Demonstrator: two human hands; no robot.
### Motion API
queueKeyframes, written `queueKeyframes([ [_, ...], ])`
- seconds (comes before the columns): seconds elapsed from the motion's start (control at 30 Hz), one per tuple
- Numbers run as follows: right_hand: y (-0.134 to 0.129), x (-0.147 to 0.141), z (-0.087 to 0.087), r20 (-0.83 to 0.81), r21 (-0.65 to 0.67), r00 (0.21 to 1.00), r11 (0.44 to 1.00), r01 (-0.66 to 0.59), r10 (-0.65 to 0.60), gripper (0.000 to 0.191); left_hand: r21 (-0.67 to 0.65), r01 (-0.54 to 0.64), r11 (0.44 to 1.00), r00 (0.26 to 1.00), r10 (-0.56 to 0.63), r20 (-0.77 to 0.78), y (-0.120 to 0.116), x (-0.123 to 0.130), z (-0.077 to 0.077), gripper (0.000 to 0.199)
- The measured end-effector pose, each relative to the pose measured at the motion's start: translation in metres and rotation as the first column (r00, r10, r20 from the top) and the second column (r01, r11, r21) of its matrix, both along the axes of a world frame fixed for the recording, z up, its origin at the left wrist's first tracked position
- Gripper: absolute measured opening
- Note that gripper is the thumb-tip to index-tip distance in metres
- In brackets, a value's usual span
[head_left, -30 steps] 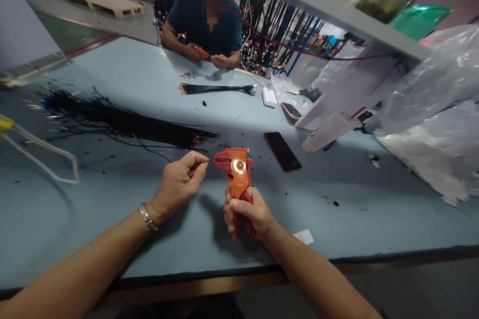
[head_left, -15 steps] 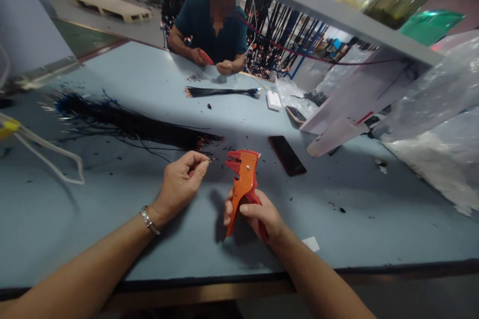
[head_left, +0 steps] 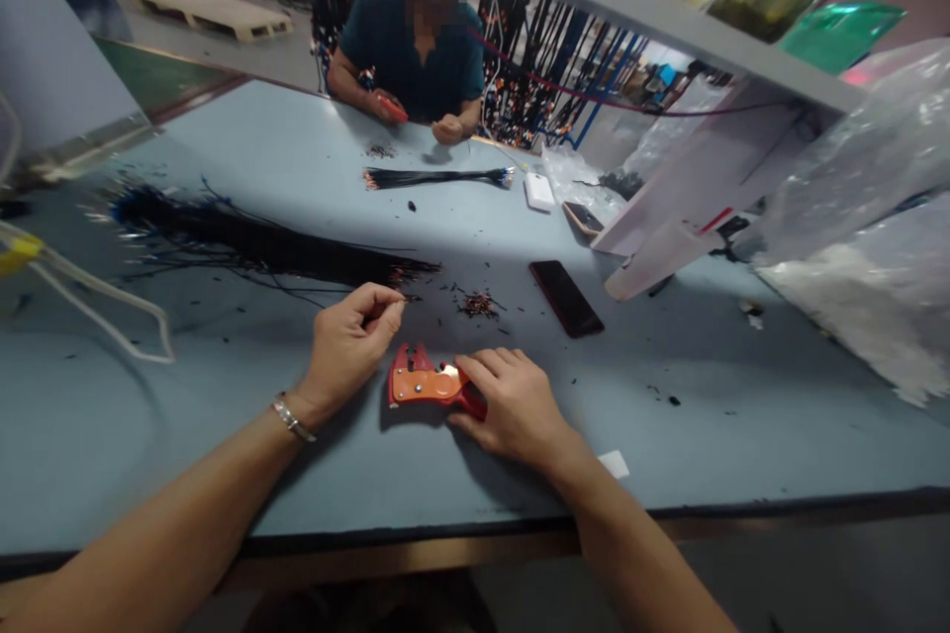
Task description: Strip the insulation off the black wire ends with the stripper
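My left hand (head_left: 353,334) is closed in a pinch on the tip of a thin black wire (head_left: 411,298), near the copper ends of a large bundle of black wires (head_left: 282,247). My right hand (head_left: 514,406) is wrapped over the handles of an orange and red wire stripper (head_left: 427,384), whose head points left, low over the table below my left hand. The palm and fingers hide much of the handles. Just beyond the tool lies a small pile of cut wire scraps (head_left: 479,304).
A dark phone (head_left: 566,298) lies right of the scraps. Across the table (head_left: 312,134), a person (head_left: 416,49) holds a red tool near a smaller wire bundle (head_left: 437,178). A white wire frame (head_left: 104,302) stands left; a shelf post and plastic bags (head_left: 846,178) rise at right.
The wire stripper has turned from upright to lying sideways, its head swung left and down. My right hand has rolled palm-down over it, revealing the scrap pile. My left hand has shifted slightly.
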State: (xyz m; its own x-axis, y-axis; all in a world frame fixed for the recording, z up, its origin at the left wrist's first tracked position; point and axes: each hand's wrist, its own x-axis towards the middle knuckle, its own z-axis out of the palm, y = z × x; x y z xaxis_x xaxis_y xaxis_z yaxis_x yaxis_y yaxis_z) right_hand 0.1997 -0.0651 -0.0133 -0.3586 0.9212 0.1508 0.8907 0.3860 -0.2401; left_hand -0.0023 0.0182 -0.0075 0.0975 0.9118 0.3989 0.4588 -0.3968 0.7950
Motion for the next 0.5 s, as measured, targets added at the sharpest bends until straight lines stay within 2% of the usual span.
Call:
queueKeyframes([
  [0.1,0.003,-0.001,-0.005,-0.049,0.033,0.995,0.996,-0.083,0.084,0.052,-0.009,0.108,0.994,0.994,-0.108,-0.012,-0.001,0.000,0.002,0.020],
  [0.17,0.005,0.000,-0.004,-0.174,0.077,0.979,0.992,-0.098,0.111,0.037,-0.016,0.182,0.983,0.983,-0.182,-0.016,-0.004,0.002,0.002,0.021],
  [0.23,0.007,0.002,-0.002,-0.338,0.162,0.940,0.987,0.004,0.051,0.017,-0.025,0.234,0.972,0.972,-0.235,-0.021,-0.008,0.004,0.001,0.021],
  [0.33,0.009,0.001,-0.001,-0.507,0.273,0.861,0.940,0.204,-0.040,0.012,-0.041,0.293,0.955,0.955,-0.294,-0.027,-0.014,0.008,-0.002,0.020],
  [0.5,0.011,-0.006,-0.005,-0.516,0.295,0.856,0.933,0.207,-0.027,0.012,0.065,0.341,0.938,0.937,-0.334,-0.099,-0.020,0.013,-0.003,0.017],
])
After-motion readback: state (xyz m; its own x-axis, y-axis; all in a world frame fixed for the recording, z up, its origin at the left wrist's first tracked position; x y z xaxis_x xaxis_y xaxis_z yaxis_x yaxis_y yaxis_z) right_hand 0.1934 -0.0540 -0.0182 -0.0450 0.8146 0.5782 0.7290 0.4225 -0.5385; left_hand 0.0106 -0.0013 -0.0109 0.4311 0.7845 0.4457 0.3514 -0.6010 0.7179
